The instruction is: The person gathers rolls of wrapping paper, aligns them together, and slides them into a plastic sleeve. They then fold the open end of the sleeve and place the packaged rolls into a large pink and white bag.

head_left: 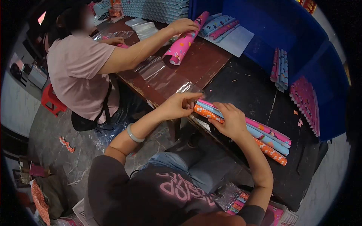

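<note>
Three long paper rolls lie side by side on the black tabletop: a pink roll (277,135), a light blue roll (275,144) and an orange patterned roll (273,152). My right hand (230,119) is wrapped over them from above, near their left ends. At those ends is my left hand (179,106), its thumb and fingers apart around the roll tips; whether it touches them I cannot tell. A clear plastic sheet (162,73) lies on the brown table just beyond my left hand.
A co-worker (81,64) at the brown table (209,56) holds a large pink roll (184,41). More rolls (222,28) lie on white paper. Blue panels (279,22) border the black table (245,83), with standing rolls (279,67) and a pink bundle (305,103) near them.
</note>
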The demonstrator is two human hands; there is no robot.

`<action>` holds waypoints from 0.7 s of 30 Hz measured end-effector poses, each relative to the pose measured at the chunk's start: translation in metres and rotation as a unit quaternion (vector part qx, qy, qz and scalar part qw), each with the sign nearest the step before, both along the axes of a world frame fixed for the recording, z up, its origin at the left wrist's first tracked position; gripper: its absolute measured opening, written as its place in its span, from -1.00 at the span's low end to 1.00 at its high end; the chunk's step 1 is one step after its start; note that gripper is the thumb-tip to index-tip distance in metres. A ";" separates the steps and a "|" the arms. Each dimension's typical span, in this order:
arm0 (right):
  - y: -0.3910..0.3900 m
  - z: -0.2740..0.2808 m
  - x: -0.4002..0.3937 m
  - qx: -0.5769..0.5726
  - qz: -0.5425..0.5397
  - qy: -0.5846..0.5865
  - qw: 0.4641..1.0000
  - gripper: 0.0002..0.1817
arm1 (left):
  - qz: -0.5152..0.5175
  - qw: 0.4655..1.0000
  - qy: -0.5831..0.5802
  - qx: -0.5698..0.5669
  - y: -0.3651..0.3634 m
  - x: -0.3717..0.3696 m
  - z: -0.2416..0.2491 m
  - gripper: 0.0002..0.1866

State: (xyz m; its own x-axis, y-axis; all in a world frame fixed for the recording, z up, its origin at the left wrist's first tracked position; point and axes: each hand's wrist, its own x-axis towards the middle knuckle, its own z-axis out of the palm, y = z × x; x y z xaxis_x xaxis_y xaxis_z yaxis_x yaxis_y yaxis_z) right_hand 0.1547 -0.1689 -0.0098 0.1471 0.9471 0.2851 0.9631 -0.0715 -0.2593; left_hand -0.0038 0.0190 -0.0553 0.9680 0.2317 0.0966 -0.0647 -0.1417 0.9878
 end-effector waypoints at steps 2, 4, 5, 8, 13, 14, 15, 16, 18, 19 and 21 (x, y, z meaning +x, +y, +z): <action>0.000 0.000 0.000 0.001 -0.004 0.003 1.000 -0.44 | -0.003 0.995 -0.046 -0.084 0.001 0.002 0.007 -0.34; 0.000 0.000 -0.001 -0.008 -0.005 -0.004 1.000 -0.43 | -0.001 0.997 -0.036 -0.071 -0.002 0.002 0.014 -0.33; 0.000 0.000 -0.001 -0.005 -0.007 -0.003 1.000 -0.43 | 0.005 0.998 -0.029 -0.062 -0.005 0.003 0.018 -0.33; 0.004 -0.002 0.000 0.008 -0.013 -0.003 1.000 -0.43 | -0.045 0.997 0.019 -0.052 -0.023 0.006 0.023 -0.29; 0.001 0.002 -0.003 -0.010 -0.034 0.007 0.999 -0.43 | 0.004 0.993 -0.094 0.070 -0.033 -0.005 0.049 -0.32; 0.000 0.001 -0.003 -0.006 -0.038 0.011 0.999 -0.43 | 0.026 0.988 -0.102 0.109 -0.016 -0.009 0.046 -0.30; 0.002 0.002 -0.004 -0.006 -0.039 0.010 0.999 -0.43 | 0.058 0.932 -0.157 0.322 -0.003 -0.015 0.065 -0.29; 0.002 0.002 -0.004 -0.004 -0.037 0.008 0.999 -0.43 | 0.054 0.931 -0.156 0.325 0.003 -0.013 0.067 -0.29; 0.002 -0.001 -0.003 -0.001 -0.038 0.011 0.999 -0.42 | -0.040 0.793 -0.106 0.599 0.012 -0.012 0.063 -0.22; 0.002 -0.002 -0.001 0.001 -0.038 0.011 0.999 -0.41 | -0.061 0.773 -0.142 0.615 0.010 -0.002 0.053 -0.21; 0.003 0.001 -0.004 -0.011 -0.056 0.028 0.998 -0.40 | -0.103 0.766 -0.145 0.618 0.007 0.019 0.042 -0.29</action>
